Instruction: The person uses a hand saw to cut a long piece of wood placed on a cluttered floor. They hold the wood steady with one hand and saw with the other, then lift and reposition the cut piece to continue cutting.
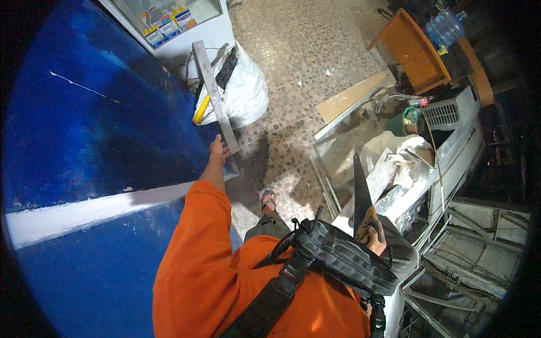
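Note:
A handsaw with a dark, tapering blade (361, 191) is gripped by its wooden handle in my right hand (374, 239), beside the black waist bag (338, 253). My left arm, in an orange sleeve, stretches forward along the blue wall. At its end, my left hand (217, 147) has its thumb and fingers apart, right by the near end of a long grey wooden plank (213, 90). Whether the fingertips touch the plank I cannot tell. The plank slants across a white sack (251, 90), from which a yellow piece (201, 110) sticks out.
A blue wall (101, 129) with a white ledge (112, 209) runs along the left. A display case (189, 34) stands ahead. On the right are board pieces (352, 98), plastic sheeting (403, 163), a wooden desk (414, 50), a water jug (445, 28) and metal frames (473, 253).

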Demonstrator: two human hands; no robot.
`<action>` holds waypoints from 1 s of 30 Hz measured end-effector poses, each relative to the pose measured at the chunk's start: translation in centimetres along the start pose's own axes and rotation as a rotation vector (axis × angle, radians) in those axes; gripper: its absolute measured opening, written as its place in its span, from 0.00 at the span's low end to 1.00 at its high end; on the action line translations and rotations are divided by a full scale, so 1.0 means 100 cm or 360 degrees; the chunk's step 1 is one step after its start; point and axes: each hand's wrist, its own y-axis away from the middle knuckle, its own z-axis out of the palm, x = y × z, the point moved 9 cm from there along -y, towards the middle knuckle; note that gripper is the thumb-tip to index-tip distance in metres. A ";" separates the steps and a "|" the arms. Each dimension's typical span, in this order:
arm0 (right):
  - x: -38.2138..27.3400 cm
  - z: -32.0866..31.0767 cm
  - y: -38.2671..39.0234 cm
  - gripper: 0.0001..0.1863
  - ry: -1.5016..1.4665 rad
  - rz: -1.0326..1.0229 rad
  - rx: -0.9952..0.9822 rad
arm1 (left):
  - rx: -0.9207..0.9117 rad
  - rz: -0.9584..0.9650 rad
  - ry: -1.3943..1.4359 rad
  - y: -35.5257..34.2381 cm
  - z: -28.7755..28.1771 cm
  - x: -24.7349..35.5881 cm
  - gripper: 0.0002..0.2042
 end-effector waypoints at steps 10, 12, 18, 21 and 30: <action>-0.027 0.005 0.012 0.27 -0.0083 0.0147 -0.0034 | -0.0351 0.0049 -0.0621 -0.032 0.014 -0.054 0.17; -0.058 0.014 0.021 0.27 -0.0050 0.0285 0.0145 | -0.0416 -0.0135 -0.0903 -0.023 0.003 -0.120 0.16; -0.112 -0.044 0.030 0.29 -0.0035 0.0123 0.0462 | -0.1694 0.0308 -0.2047 0.090 0.135 -0.298 0.12; -0.120 -0.105 0.051 0.20 0.0010 0.0096 0.0727 | -0.1590 -0.0283 -0.1557 0.203 0.223 -0.378 0.15; -0.040 -0.146 0.087 0.23 -0.0712 0.0323 0.0771 | -0.1733 -0.0059 -0.2026 0.262 0.383 -0.484 0.46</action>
